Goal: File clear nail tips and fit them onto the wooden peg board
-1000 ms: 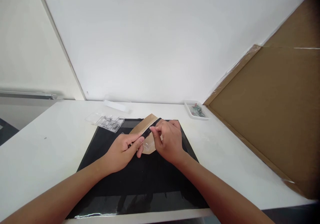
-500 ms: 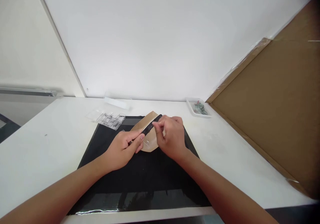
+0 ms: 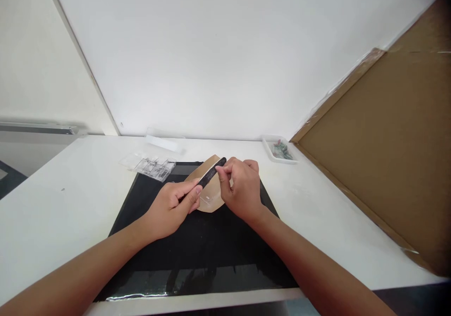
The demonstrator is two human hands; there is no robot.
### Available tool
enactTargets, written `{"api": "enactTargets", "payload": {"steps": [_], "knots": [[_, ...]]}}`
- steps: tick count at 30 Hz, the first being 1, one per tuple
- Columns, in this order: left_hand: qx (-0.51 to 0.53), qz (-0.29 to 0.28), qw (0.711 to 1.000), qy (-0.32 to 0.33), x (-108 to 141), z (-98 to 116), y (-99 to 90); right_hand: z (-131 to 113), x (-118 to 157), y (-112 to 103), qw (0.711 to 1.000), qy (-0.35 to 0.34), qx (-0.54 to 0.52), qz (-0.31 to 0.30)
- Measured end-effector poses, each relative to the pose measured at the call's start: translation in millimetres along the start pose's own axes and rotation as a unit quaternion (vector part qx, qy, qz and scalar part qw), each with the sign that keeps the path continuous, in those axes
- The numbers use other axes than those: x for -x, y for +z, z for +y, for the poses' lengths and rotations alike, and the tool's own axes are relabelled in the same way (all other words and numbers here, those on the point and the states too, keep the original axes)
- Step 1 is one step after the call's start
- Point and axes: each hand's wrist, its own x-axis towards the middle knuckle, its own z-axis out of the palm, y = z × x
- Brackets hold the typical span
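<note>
A slim black bar [image 3: 210, 173] slants up to the right, gripped near its lower end between the thumb and fingers of my left hand [image 3: 174, 204]. My right hand [image 3: 241, 187] is closed in a pinch at the bar's upper right edge; whatever lies between its fingertips is too small to make out. Beneath the bar is a brown paper tray [image 3: 211, 204] with small clear pieces in it, partly covered by both hands. The tray rests on a black mat [image 3: 204, 245].
A clear compartment box [image 3: 155, 167] with small parts lies at the mat's upper left, a clear lid [image 3: 162, 143] behind it. At the back right stands a white dish [image 3: 280, 150] of green and red pieces. A cardboard panel [image 3: 380, 156] rises on the right.
The pinching fingers of my right hand have shifted slightly up along the bar, and more of its upper end shows. My left hand keeps its hold. The view has moved a little.
</note>
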Motion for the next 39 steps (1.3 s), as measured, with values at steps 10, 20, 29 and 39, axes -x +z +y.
{"api": "enactTargets", "payload": {"steps": [10,20,29,39], "knots": [[-0.029,0.011,0.999,0.021,-0.6,1.4,0.0,-5.8,-3.8,0.0,1.000,0.002,-0.023,-0.021],[-0.019,0.016,1.000,0.014,-0.8,-3.7,-1.8,-1.6,-3.2,3.4,1.000,0.012,0.013,0.009],[-0.139,0.044,0.986,0.076,-3.0,-14.3,-5.6,10.9,-3.1,-5.1,0.995,0.032,-0.086,0.031],[-0.342,0.085,0.921,0.166,-9.0,-50.8,-14.0,33.2,-0.1,0.9,0.987,0.028,-0.157,0.032]]}}
